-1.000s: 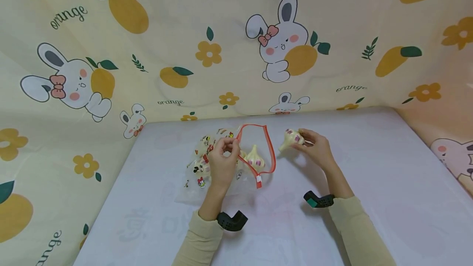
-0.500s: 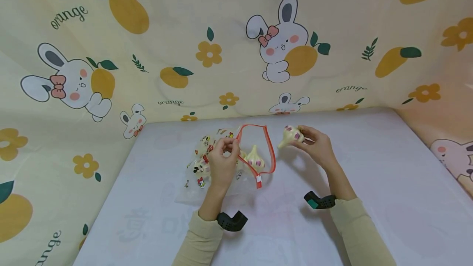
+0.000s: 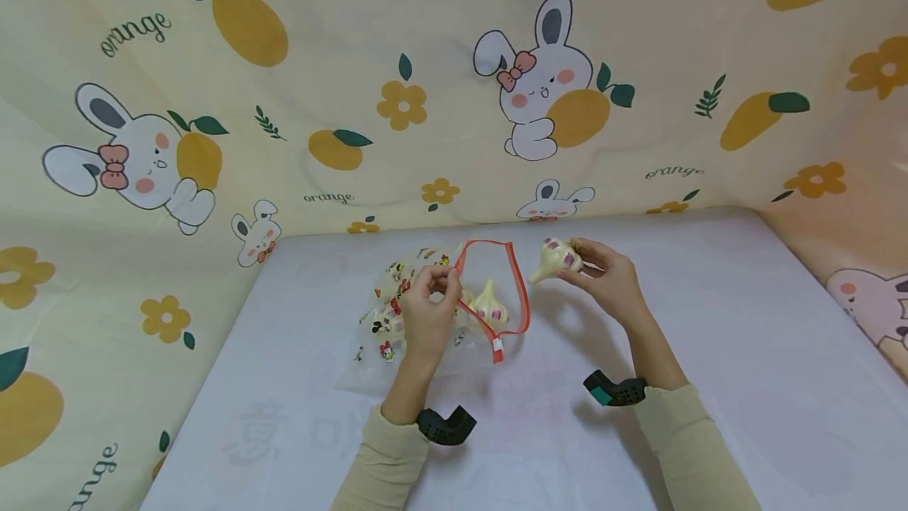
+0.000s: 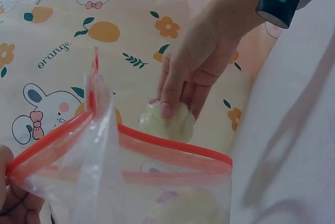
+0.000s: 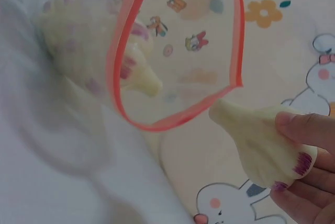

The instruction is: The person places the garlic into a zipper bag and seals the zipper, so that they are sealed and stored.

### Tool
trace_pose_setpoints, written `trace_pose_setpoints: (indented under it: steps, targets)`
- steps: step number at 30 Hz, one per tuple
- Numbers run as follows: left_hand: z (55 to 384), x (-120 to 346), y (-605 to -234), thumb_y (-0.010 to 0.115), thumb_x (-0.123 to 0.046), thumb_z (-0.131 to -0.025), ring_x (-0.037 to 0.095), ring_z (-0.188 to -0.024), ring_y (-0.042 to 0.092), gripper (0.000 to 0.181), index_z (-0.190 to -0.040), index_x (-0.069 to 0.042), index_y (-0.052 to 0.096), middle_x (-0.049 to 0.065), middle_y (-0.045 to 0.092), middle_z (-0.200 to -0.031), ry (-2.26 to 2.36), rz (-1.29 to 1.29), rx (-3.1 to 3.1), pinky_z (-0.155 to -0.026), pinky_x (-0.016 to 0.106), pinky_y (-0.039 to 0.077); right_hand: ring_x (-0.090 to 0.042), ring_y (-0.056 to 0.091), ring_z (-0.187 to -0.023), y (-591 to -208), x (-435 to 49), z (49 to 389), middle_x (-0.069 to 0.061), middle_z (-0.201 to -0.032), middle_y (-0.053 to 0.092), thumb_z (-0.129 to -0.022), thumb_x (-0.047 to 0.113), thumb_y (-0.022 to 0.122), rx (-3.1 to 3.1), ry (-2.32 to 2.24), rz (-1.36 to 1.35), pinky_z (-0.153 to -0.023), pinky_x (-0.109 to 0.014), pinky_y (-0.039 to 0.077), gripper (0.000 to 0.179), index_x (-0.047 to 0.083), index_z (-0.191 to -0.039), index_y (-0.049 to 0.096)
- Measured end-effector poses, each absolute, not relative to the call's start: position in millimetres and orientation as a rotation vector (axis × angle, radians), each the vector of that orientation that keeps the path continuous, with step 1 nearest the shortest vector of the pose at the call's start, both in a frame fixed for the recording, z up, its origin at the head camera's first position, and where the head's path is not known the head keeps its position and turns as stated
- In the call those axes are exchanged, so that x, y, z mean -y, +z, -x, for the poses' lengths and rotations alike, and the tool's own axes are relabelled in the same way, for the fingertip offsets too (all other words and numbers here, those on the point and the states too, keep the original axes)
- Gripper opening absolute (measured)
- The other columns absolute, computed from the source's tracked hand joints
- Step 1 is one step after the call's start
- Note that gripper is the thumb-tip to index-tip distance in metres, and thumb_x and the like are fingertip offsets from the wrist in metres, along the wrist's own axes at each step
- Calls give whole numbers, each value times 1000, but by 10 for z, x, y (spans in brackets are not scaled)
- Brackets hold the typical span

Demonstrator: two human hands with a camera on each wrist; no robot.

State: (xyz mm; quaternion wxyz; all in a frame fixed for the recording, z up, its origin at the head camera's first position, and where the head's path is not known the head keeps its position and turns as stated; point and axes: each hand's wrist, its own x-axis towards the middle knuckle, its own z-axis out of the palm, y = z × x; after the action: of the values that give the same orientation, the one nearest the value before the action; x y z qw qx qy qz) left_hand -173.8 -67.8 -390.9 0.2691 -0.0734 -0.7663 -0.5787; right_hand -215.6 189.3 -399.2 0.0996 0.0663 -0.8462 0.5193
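My left hand (image 3: 429, 312) pinches the red-edged rim of a clear zip bag (image 3: 406, 365) printed with cartoon figures, and the bag's mouth gapes toward the right. Inside lie several garlic bulbs; one bulb (image 3: 489, 304) with purple patches sits near the opening. Right of the mouth, my right hand (image 3: 608, 278) grips another garlic bulb (image 5: 267, 143) by its root end, above the table, its stem pointing at the bag. In the left wrist view, this held bulb (image 4: 166, 122) appears just beyond the red rim (image 4: 175, 146). The left fingertips are partly hidden in the head view.
The white-covered table (image 3: 539, 448) carries the bag near its far side. A patterned cloth wall (image 3: 440, 38) with rabbits and oranges rises behind and on both sides. Each wrist wears a black camera, such as the one on the right wrist (image 3: 615, 389).
My right hand has raised the held garlic bulb slightly and tipped its stem more toward the bag's mouth. The left hand and the bag have stayed in place.
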Motion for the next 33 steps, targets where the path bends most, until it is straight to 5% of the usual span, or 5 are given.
trace_pose_setpoints:
  steps: [5, 12, 33]
  targets:
    - [1726, 669, -3897, 60, -8, -90, 3, -68, 56, 10, -90, 1, 66, 17, 66, -73, -1580, 188, 2070, -63, 15, 46, -21, 61, -113, -3930, -1844, 2135, -25, -129, 60, -80, 11, 76, 2485, 1504, -252, -89, -14, 50, 55, -5, -129, 56]
    - [1723, 675, -3890, 60, -8, -90, 5, -68, 57, 10, -90, 0, 66, 16, 67, -72, -1564, 192, 2066, -63, 15, 47, 21, 48, -96, -3823, -1777, 2095, -27, -125, 62, -78, 5, 77, 2440, 1517, -326, -83, -2, 46, 52, -7, -125, 57]
    - [1731, 668, -3905, 60, -7, -89, 6, -67, 57, 10, -89, 1, 66, 16, 67, -71, -1560, 223, 2054, -61, 16, 47, -16, 54, -109, -3799, -1613, 1966, -22, -124, 59, -78, 4, 77, 2484, 1568, -308, -89, -14, 52, 53, -5, -127, 56]
